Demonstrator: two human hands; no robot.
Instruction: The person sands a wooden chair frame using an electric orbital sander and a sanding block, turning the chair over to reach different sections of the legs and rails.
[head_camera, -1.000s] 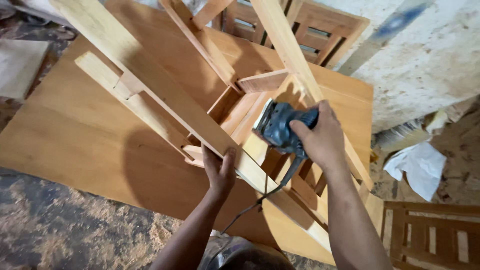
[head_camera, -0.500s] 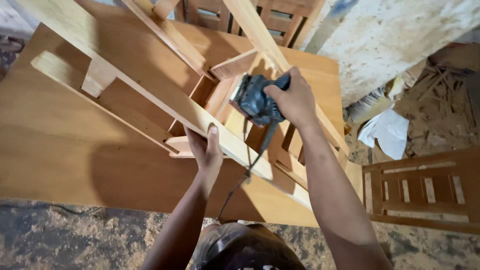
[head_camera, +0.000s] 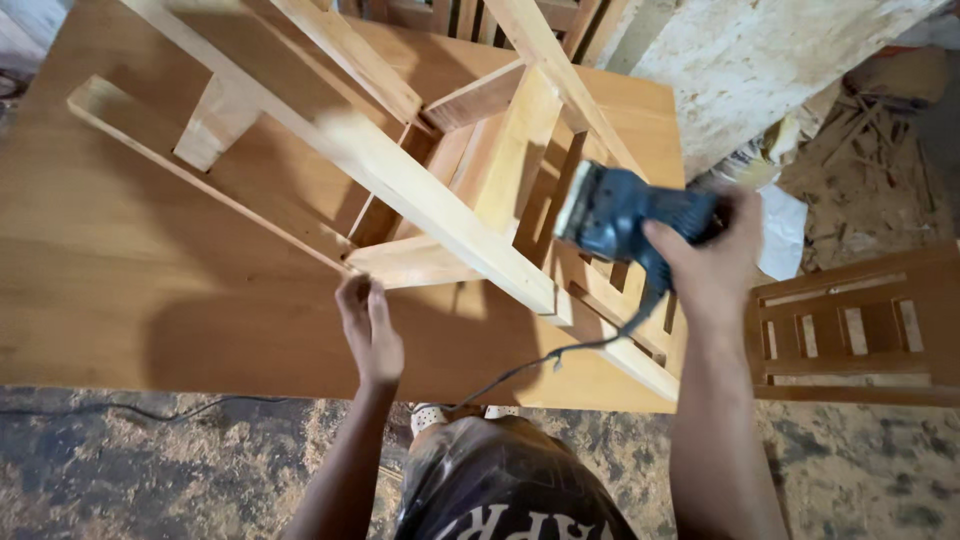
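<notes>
An unfinished pale wooden chair frame lies tipped over on a broad wooden tabletop. My right hand grips a blue electric sander, lifted just right of the chair's long leg with its pad facing left. The sander's dark cord hangs down toward my body. My left hand is below the frame with its fingers stretched out, the tips at the end of a short rail. It holds nothing.
A slatted wooden chair part stands at the right. Crumpled white paper and wood scraps lie beyond it, by a pale rough wall. Sawdust covers the floor, and a thin black cable runs along the table's near edge.
My left hand has let go of the chair leg and dropped to the short rail's end. My right hand has carried the sander off the frame, to the right.
</notes>
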